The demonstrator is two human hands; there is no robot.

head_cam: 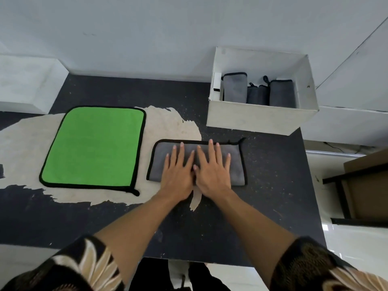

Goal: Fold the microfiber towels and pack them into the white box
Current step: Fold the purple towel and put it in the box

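Flat hands (178,175) (213,173) press plush grey folded towel (159,162).

The left hand (178,175) and the right hand (212,172) lie palm-down, side by side, on the folded grey microfiber towel with black trim (159,164). Their fingers are straight and spread, and the thumbs touch over its middle. Both bare forearms run back from its near edge, angling apart.
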